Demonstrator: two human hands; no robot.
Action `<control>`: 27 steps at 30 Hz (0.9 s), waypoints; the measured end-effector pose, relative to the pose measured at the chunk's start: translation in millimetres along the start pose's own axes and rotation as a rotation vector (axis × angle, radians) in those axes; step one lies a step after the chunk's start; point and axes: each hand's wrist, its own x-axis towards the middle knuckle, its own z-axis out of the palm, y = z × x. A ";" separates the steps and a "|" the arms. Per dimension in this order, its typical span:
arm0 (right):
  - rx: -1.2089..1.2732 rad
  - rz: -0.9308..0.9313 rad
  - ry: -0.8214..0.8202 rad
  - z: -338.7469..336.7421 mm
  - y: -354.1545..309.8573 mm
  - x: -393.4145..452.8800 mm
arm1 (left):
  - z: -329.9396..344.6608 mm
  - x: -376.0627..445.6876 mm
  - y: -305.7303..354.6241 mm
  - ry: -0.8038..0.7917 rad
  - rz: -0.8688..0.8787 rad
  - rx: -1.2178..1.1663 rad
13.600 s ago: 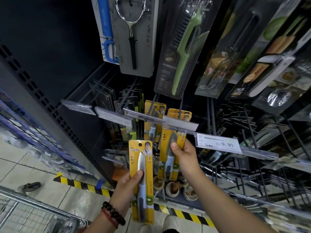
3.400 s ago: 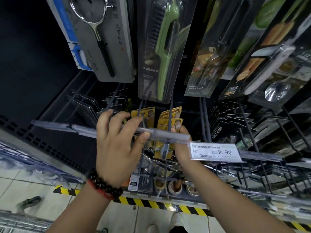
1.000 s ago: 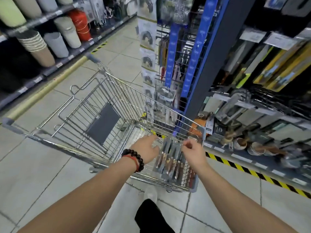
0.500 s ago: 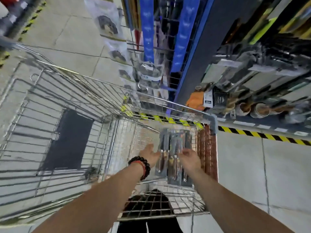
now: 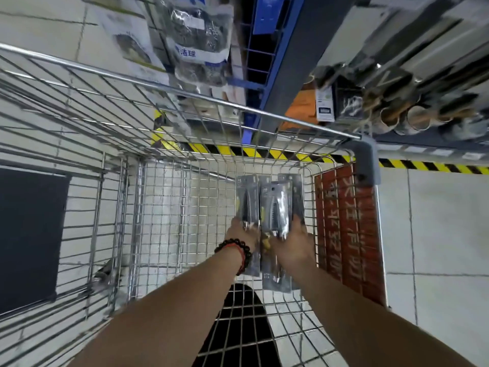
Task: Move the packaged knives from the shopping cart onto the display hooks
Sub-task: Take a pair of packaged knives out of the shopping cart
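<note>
Hands reach down into the shopping cart [image 5: 169,91], both on a small stack of packaged knives [image 5: 272,205] lying flat on the wire floor by the cart's right wall. The left hand [image 5: 242,230], a beaded bracelet [image 5: 236,251] at its wrist, rests on the left package; whether its grip closes on it I cannot tell. The right hand [image 5: 292,241] lies over the middle and right packages, its grip likewise blurred. A red sign [image 5: 349,234] hangs on that wall. Store shelves [image 5: 412,83] stand beyond the cart.
</note>
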 end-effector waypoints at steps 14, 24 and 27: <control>0.333 0.164 -0.037 3.6 -1.6 5.9 | 4.1 27.1 1.3 0.173 -0.071 0.170; 0.556 0.081 0.108 10.6 11.2 -5.9 | -7.7 27.8 -7.3 0.060 -0.003 0.032; 0.742 0.081 0.092 -4.3 8.6 -22.5 | -14.9 6.7 -9.5 0.042 0.046 -0.107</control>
